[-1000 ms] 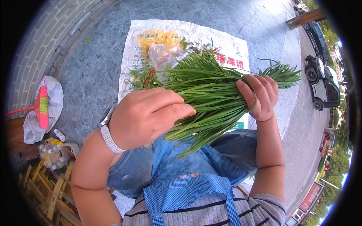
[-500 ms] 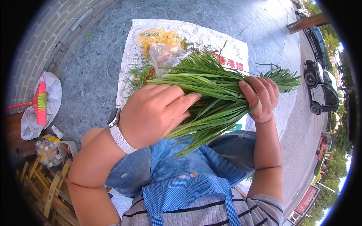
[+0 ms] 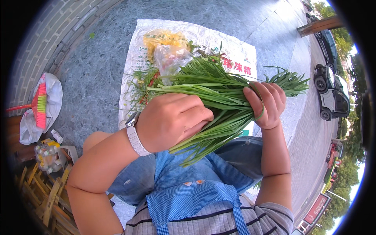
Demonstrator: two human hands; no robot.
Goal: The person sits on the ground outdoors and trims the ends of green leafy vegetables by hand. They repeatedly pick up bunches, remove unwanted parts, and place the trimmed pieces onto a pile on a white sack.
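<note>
Over a white sheet (image 3: pixel 219 36), right grip (image 3: pixel 269 103) clamped round green stalks (image 3: pixel 229 96), left grip (image 3: pixel 172 121) touching them, closure unclear.

The bunch of slender green leaves (image 3: pixel 229 96) is held crosswise over a white sheet (image 3: pixel 237 43), gathered tightly in the right hand (image 3: pixel 270 102). A short tuft juts beyond the grip to the right. Leftward the long, glossy blades fan out loose and uneven, some slanting down, partly hidden by the left hand (image 3: pixel 174 119).
</note>
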